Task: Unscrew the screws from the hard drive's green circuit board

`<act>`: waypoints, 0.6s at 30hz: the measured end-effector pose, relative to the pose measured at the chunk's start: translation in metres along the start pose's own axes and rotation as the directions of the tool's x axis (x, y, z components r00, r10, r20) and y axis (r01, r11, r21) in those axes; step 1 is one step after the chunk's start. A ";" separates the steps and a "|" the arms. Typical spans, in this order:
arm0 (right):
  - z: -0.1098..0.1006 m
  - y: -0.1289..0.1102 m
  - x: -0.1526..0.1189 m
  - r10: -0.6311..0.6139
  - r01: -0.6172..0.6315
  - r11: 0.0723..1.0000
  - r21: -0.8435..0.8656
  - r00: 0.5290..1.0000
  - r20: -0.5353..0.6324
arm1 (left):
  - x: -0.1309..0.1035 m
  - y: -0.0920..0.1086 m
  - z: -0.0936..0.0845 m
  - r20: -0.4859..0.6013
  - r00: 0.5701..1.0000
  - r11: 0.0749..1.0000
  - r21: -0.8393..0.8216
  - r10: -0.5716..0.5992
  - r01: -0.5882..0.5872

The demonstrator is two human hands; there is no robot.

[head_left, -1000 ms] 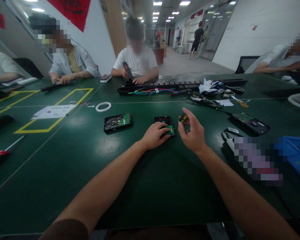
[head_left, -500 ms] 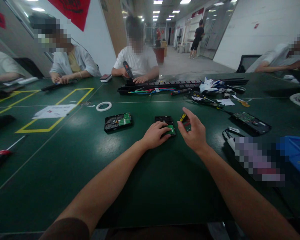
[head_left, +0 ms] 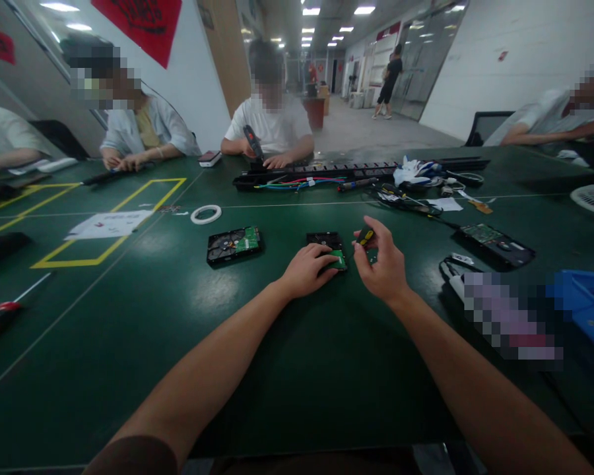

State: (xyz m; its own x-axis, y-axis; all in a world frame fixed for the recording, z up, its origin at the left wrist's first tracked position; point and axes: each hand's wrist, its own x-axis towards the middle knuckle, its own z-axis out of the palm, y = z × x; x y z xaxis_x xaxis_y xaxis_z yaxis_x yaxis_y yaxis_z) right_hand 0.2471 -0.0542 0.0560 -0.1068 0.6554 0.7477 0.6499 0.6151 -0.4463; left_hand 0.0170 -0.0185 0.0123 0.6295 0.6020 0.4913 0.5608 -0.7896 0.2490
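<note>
A hard drive (head_left: 323, 239) with a green circuit board lies flat on the table in front of me. My left hand (head_left: 307, 269) holds it against the table, its fingers over the near part and covering much of it. Just to the right, my right hand (head_left: 382, 258) pinches the black and yellow handle of a small screwdriver (head_left: 365, 235) between thumb and fingers. The screwdriver's tip is too dark to make out. Small bits lie on the table behind the right thumb, partly hidden. A second hard drive (head_left: 234, 245) lies to the left, circuit board up.
Another hard drive (head_left: 495, 244) lies at the right, near a blue bin (head_left: 591, 303). Beyond are a white tape roll (head_left: 206, 214), a long black rack with coloured wires (head_left: 317, 175) and white gloves (head_left: 413, 173). A red-black screwdriver (head_left: 2, 318) lies far left. Several people sit around the table.
My right fingers have shifted on the screwdriver, whose handle now sits more upright and slightly further right. The left hand stays on the hard drive.
</note>
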 end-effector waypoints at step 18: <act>0.002 0.001 0.000 -0.042 0.039 0.996 -0.081 0.998 -0.038 | 0.000 0.000 0.002 -0.016 1.000 1.000 0.006 0.001 -0.001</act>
State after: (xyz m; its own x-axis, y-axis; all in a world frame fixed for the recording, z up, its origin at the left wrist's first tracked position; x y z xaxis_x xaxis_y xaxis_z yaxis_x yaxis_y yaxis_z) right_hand 0.2462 -0.0529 0.0546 -0.1049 0.6117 0.7841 0.7044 0.6023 -0.3756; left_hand 0.0179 -0.0185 0.0106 0.6214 0.5995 0.5045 0.5639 -0.7892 0.2433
